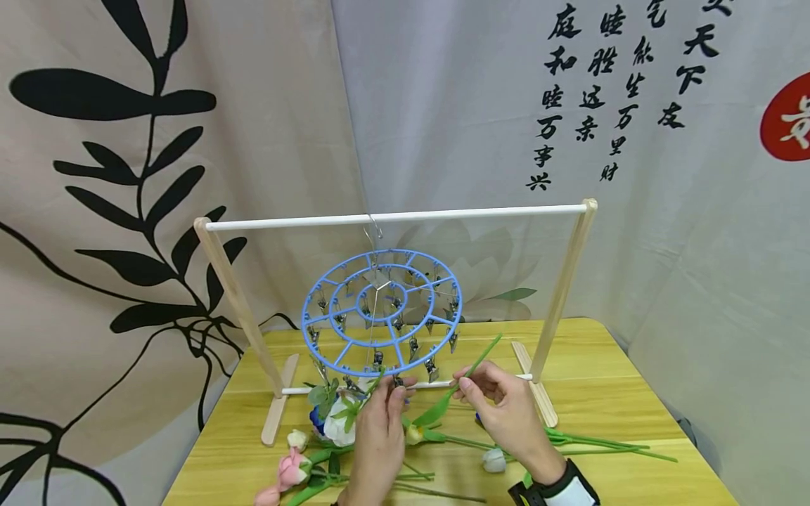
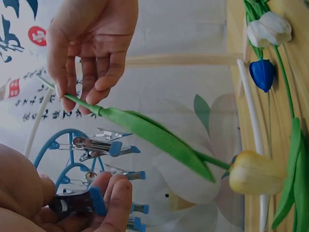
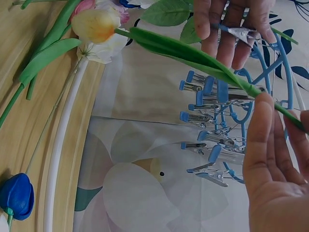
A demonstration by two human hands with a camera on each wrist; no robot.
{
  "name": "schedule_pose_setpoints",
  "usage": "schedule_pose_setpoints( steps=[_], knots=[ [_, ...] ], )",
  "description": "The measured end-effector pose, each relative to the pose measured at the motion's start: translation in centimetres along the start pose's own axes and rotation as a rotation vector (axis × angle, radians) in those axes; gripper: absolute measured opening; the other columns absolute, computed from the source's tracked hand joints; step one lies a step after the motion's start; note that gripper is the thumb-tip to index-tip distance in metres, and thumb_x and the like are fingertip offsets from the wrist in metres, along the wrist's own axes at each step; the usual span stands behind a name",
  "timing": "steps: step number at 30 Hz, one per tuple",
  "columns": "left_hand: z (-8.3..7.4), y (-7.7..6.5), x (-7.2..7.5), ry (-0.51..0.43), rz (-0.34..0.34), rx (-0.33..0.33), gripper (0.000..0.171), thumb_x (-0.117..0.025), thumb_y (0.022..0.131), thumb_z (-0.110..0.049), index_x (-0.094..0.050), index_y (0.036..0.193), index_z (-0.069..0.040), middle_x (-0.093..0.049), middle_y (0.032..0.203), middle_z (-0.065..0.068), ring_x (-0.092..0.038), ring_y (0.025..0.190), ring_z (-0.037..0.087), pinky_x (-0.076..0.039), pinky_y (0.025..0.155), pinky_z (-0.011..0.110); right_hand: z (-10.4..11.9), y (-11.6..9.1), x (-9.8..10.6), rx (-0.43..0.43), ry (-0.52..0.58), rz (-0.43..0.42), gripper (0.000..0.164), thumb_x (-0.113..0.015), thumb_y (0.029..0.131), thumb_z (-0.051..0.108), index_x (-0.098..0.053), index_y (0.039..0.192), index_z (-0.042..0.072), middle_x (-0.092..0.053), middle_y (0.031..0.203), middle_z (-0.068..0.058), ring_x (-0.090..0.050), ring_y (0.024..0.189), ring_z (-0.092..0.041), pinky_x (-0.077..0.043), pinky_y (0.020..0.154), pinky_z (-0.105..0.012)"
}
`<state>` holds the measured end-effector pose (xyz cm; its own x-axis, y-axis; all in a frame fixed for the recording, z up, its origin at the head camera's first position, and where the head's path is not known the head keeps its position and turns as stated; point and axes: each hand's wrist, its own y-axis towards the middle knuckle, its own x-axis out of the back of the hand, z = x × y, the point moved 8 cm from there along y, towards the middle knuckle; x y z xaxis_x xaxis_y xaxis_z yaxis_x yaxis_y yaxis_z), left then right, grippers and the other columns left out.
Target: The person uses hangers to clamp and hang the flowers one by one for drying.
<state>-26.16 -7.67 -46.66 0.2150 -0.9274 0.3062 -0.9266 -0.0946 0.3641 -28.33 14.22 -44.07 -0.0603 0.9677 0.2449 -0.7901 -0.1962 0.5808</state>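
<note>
A blue round drying hanger (image 1: 382,374) with metal clips hangs by its hook from a white rod (image 1: 474,212). At its near rim my left hand (image 1: 378,429) pinches one clip (image 2: 77,202), whose tips are blue. To the right, my right hand (image 1: 506,407) holds an artificial yellow tulip (image 2: 257,173) by its green stem (image 3: 287,113). The bloom hangs downward, with its long leaf (image 2: 154,137) along the stem. In the left wrist view, the stem stays apart from the pinched clip. Whether the clip's mouth is spread cannot be told.
Pink roses (image 1: 292,469), a white flower (image 1: 339,427) and green stems lie at the table's left front. A white tulip (image 1: 494,461) and a blue tulip (image 3: 17,195) lie to the right. Wooden posts (image 1: 563,288) and feet (image 1: 280,400) support the rod.
</note>
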Motion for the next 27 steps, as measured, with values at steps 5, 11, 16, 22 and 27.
schedule_pose_setpoints(
  steps=[5,11,16,22,27],
  knots=[
    [-0.3,0.2,0.4,-0.036,0.021,-0.01,0.034,-0.049,0.128,-0.024,-0.073,0.138,-0.003,-0.085,0.129,0.011,-0.083,0.12,0.031,-0.072,0.101,0.035,0.0,0.2,-0.1,0.013,0.002,-0.002,0.014,-0.068,0.117,0.002,-0.08,0.112,0.007,-0.086,0.11,-0.012,-0.085,0.089,-0.02,-0.073,0.08,-0.032],
    [-0.1,0.4,0.8,-0.086,0.073,0.024,0.029,-0.058,0.124,-0.025,-0.071,0.143,-0.008,-0.084,0.133,0.006,-0.081,0.128,0.028,-0.067,0.111,0.028,0.0,0.4,-0.2,0.009,-0.003,-0.007,0.015,-0.069,0.117,0.004,-0.082,0.113,0.01,-0.087,0.109,-0.013,-0.085,0.087,-0.019,-0.074,0.079,-0.035],
    [0.1,0.7,1.0,-0.111,0.113,0.074,0.028,-0.067,0.12,-0.023,-0.069,0.143,-0.006,-0.082,0.14,0.007,-0.078,0.137,0.029,-0.062,0.117,0.024,0.1,0.6,0.0,0.014,-0.003,-0.026,0.014,-0.07,0.116,0.003,-0.082,0.113,0.011,-0.087,0.116,-0.012,-0.086,0.087,-0.021,-0.074,0.08,-0.037],
    [0.3,1.0,1.2,-0.117,0.143,0.113,0.03,-0.071,0.118,-0.023,-0.074,0.144,-0.008,-0.085,0.138,0.007,-0.08,0.135,0.03,-0.066,0.115,0.034,0.5,0.8,-0.3,0.021,-0.004,-0.028,0.012,-0.073,0.115,0.003,-0.08,0.119,0.012,-0.087,0.113,-0.014,-0.086,0.09,-0.015,-0.074,0.084,-0.032],
    [0.6,1.0,1.4,-0.183,0.118,0.165,0.025,-0.08,0.112,-0.021,-0.082,0.133,-0.007,-0.087,0.132,0.01,-0.085,0.126,0.026,-0.069,0.106,0.029,0.7,0.9,-1.1,0.016,0.003,-0.005,0.009,-0.074,0.114,0.004,-0.081,0.117,0.01,-0.087,0.117,-0.012,-0.086,0.091,-0.018,-0.074,0.085,-0.033]
  ],
)
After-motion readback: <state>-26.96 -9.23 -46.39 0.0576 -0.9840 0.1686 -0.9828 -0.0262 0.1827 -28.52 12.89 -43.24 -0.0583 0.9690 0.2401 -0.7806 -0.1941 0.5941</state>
